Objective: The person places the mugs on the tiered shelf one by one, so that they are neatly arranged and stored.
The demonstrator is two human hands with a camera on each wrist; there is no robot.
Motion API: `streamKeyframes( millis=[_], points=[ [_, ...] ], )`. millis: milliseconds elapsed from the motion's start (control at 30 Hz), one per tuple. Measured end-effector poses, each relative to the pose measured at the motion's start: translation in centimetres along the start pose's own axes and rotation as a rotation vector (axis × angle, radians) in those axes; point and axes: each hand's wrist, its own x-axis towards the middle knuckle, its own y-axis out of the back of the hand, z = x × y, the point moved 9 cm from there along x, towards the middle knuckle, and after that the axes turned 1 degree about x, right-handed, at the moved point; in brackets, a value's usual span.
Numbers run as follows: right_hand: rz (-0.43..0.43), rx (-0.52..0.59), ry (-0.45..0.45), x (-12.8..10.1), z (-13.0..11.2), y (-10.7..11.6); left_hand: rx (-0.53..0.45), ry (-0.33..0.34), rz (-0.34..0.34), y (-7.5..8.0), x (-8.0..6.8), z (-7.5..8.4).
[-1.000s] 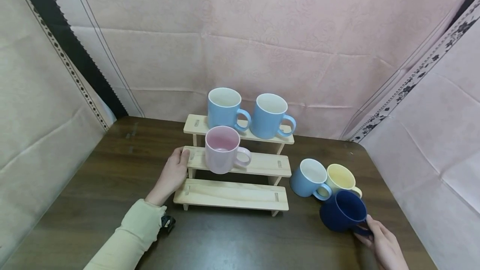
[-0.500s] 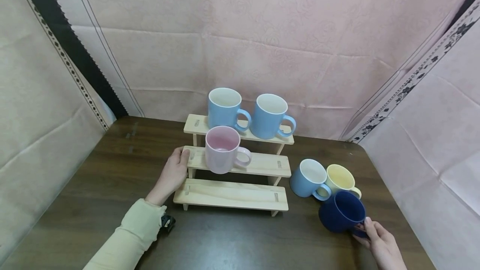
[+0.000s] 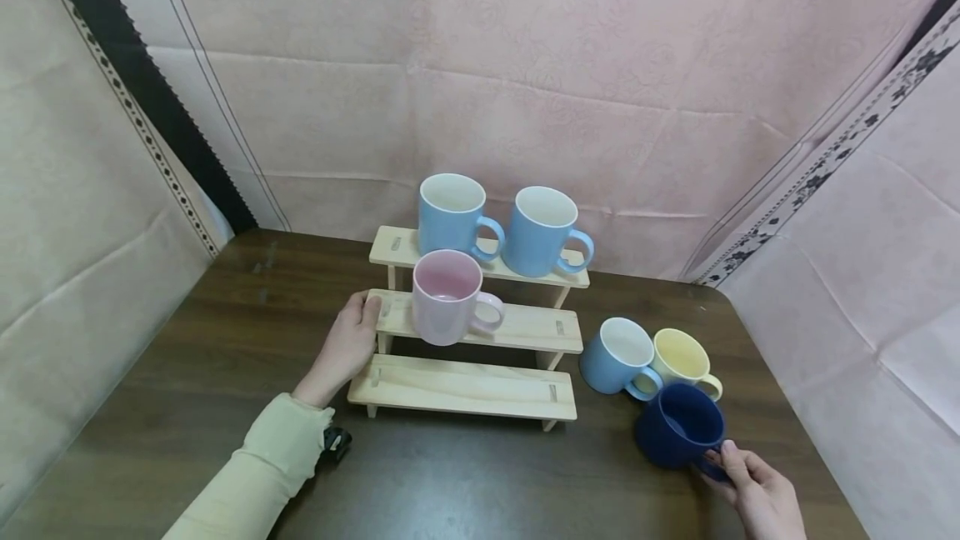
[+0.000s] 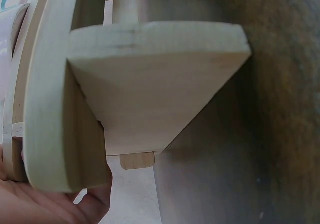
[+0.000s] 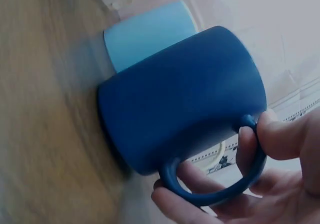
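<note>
A three-tier wooden rack [image 3: 465,386] stands mid-table. My left hand [image 3: 343,347] holds its left end, thumb on the middle shelf; the left wrist view shows the rack [image 4: 150,84] close up, with my left hand [image 4: 45,206] against its side. A pink mug [image 3: 447,297] sits on the middle shelf. Two light blue mugs [image 3: 450,213] [image 3: 542,230] stand on the top shelf. My right hand [image 3: 753,490] pinches the handle of a dark blue mug [image 3: 678,432] on the table at the right. In the right wrist view, fingers and thumb of my right hand [image 5: 265,184] curl round the dark blue mug's [image 5: 185,99] handle.
A third light blue mug [image 3: 621,355] and a yellow mug [image 3: 681,359] stand on the dark wooden table [image 3: 225,357] just behind the dark blue one. Pink cloth walls close in on the back and both sides. The rack's bottom shelf holds nothing.
My right hand has closed further round the dark blue mug's handle, and the mug has shifted slightly to the left. The left hand and the rack have stayed put.
</note>
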Motion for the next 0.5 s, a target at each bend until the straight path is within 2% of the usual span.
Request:
streamKeyframes(
  millis=[133,367,500],
  points=[
    [0.012,0.024,0.021,-0.3,-0.7,-0.5,0.0,-0.002,-0.007,-0.1,0.1,0.0],
    [0.044,0.037,-0.024,-1.4,-3.1,-1.7,0.006,-0.001,-0.006,0.0,0.0,0.0],
    [0.022,0.033,0.022,-1.9,-5.2,-2.7,0.01,-0.001,-0.007,0.1,-0.1,0.0]
  ],
)
